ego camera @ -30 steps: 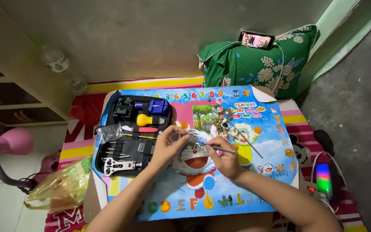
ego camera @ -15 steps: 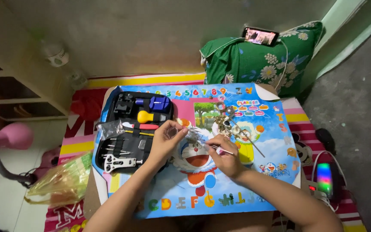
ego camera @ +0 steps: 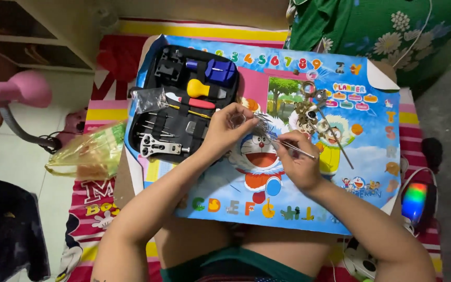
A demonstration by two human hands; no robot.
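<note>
Since a moment ago the head has dipped closer, so both hands fill more of the view and stay at the poster's middle. The right hand pinches thin tweezers. The left hand pinches a small clear bag. Beyond lies the open black tool case, and metal watch parts sit on the cartoon poster.

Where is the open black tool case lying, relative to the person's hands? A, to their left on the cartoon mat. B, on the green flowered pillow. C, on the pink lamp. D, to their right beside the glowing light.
A: the open black tool case lies on the colourful cartoon mat, just beyond the left hand, on the far side from the right hand.
</note>
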